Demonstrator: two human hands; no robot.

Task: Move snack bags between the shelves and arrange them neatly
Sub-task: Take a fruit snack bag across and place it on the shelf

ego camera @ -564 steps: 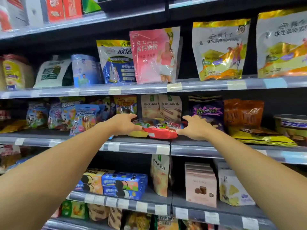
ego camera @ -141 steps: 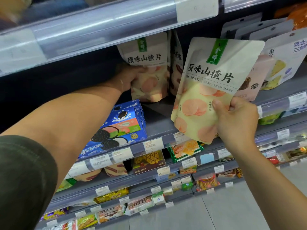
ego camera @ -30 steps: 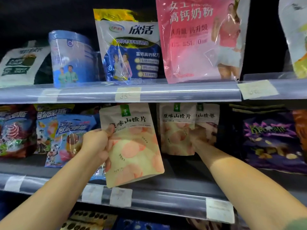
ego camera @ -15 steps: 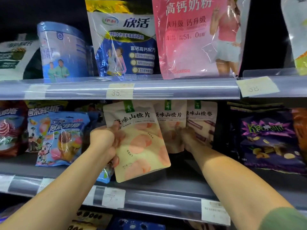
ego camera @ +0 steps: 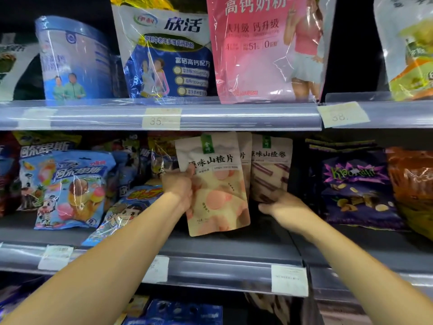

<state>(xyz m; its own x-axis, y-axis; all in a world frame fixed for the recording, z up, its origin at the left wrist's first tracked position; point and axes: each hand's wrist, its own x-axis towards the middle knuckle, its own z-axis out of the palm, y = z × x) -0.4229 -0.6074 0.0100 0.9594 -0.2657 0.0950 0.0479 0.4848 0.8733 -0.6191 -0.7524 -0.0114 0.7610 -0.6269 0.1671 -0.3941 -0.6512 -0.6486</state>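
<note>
My left hand (ego camera: 179, 186) grips a cream hawthorn-slice bag (ego camera: 216, 193) by its left edge, holding it upright just in front of the middle shelf (ego camera: 229, 249). Behind it stands a second bag of the same kind (ego camera: 244, 156), mostly hidden. To the right stands a cream hawthorn-roll bag (ego camera: 271, 170). My right hand (ego camera: 284, 207) reaches under the roll bag's lower edge, with its fingers touching the bag's bottom; whether it grips the bag I cannot tell.
Blue candy bags (ego camera: 68, 188) crowd the shelf to the left, a purple snack bag (ego camera: 356, 193) and an orange one (ego camera: 412, 184) stand to the right. The upper shelf rail (ego camera: 210, 116) carries milk-powder bags and a blue tin (ego camera: 75, 59).
My left hand has carried the hawthorn-slice bag right and deeper into the shelf, covering the bag behind. My right hand has shifted right, to the roll bag's base.
</note>
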